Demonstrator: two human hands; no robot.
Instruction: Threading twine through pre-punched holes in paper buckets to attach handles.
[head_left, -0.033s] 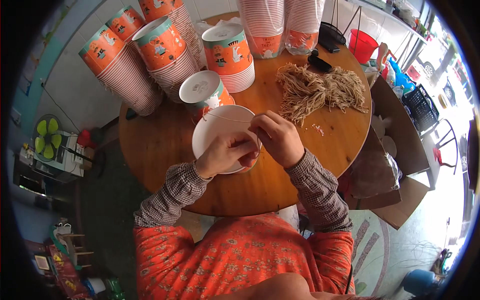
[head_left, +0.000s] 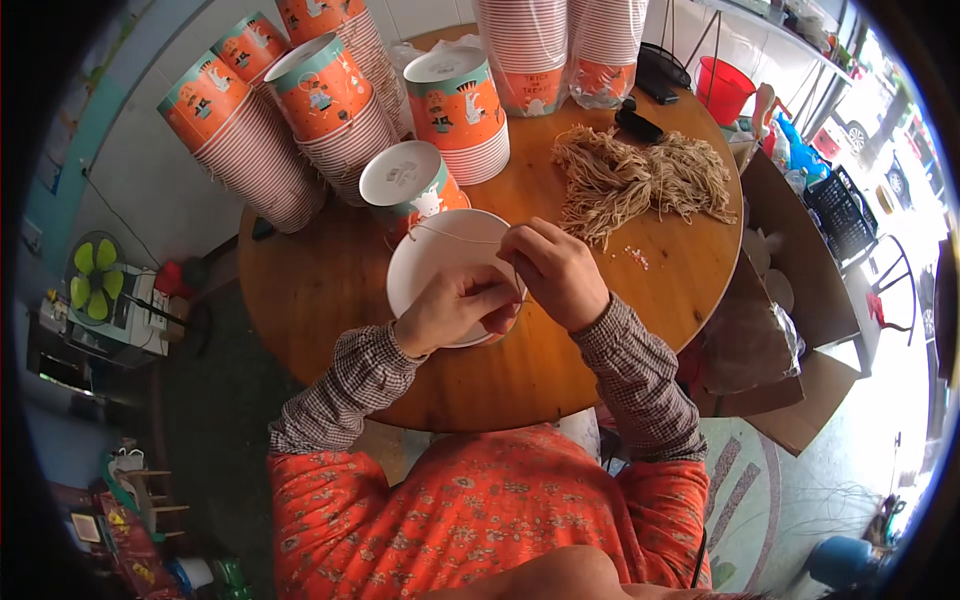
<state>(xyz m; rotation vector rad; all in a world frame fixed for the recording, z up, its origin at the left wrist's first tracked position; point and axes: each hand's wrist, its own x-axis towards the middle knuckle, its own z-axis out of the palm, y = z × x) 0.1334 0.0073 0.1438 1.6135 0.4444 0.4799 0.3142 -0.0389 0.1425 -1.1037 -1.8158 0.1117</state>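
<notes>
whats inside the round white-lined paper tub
The tub shows plain white lining, with a thin tan string crossing its opening; whatever lies behind the left hand is hidden.

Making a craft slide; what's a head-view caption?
Right hand pinches a thin cord over an open bucket, left hand close; tan cords lie beyond.

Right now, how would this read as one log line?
Left hand: over tub, fingers curled | Right hand: pinching cord | Cord bundle: on table

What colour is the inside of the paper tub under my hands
The paper tub is plain white inside, best seen in the head view.
</notes>
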